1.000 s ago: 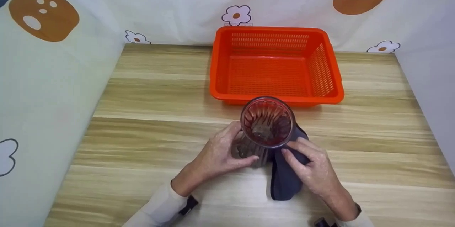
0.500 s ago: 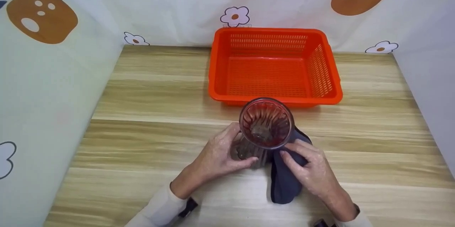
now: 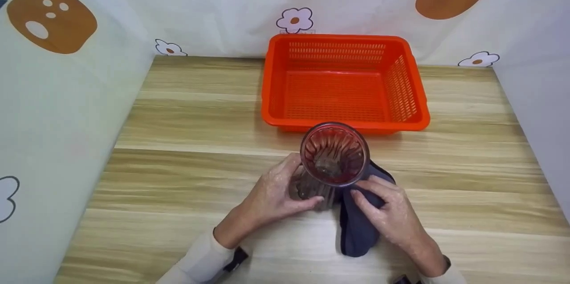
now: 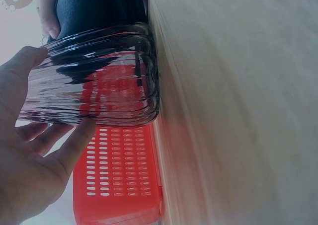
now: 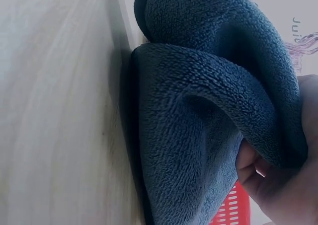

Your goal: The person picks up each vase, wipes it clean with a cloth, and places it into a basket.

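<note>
A clear ribbed glass vase (image 3: 331, 159) with a wide flared rim stands upright on the table, in front of the basket. My left hand (image 3: 272, 192) grips its lower body from the left, thumb across the near side. In the left wrist view, the thumb and fingers lie on opposite sides of the ribbed glass (image 4: 99, 81). A dark grey-blue towel (image 3: 360, 230) bunches against the vase's right side. My right hand (image 3: 394, 213) pinches it near the rim. Seen from the right wrist, the towel (image 5: 198, 101) hangs in loose folds and hides most of the glass.
Just behind the vase sits a red plastic basket (image 3: 334, 126) with slotted walls and nothing inside. The wood-grain table (image 3: 187, 177) is bordered at the back and sides by patterned sheeting (image 3: 213, 12).
The towel's lower end has slid slightly toward me, and more of its far edge shows at the right. Both hands keep nearly the same place on the vase and towel.
</note>
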`<state>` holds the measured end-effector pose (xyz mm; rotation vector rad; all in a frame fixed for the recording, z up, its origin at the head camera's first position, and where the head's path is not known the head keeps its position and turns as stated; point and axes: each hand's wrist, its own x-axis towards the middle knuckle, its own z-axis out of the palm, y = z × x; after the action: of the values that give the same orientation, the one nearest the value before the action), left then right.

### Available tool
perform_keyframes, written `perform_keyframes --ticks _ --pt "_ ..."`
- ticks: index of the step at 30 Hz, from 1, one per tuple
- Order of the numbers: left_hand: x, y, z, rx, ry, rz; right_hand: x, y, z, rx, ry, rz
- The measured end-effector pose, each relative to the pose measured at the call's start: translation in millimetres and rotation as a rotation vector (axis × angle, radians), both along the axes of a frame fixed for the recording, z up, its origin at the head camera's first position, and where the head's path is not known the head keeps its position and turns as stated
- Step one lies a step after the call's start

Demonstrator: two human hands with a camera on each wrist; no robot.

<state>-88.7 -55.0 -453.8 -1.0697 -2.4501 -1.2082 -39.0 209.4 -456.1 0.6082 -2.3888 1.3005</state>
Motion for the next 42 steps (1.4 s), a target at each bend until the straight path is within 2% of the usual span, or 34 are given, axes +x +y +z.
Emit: perform_keyframes --ticks 12,24,36,42 --pt "5.4 0 -5.5 0.010 -0.005 0.001 0.8 3 -4.8 0.023 -0.015 0.022" --pt "3.4 0 -0.7 -0.005 -0.047 -0.022 0.1 6 -5.3 0.065 -0.043 0.012" --pt "2.8 -4 0.1 -0.011 -0.075 -0.009 1.4 8 -11.4 0.197 -0.124 -0.035" --pt "2.8 -5 1.6 -0.025 -0.091 -0.007 1.3 8 -12.1 0.230 -0.166 -0.025"
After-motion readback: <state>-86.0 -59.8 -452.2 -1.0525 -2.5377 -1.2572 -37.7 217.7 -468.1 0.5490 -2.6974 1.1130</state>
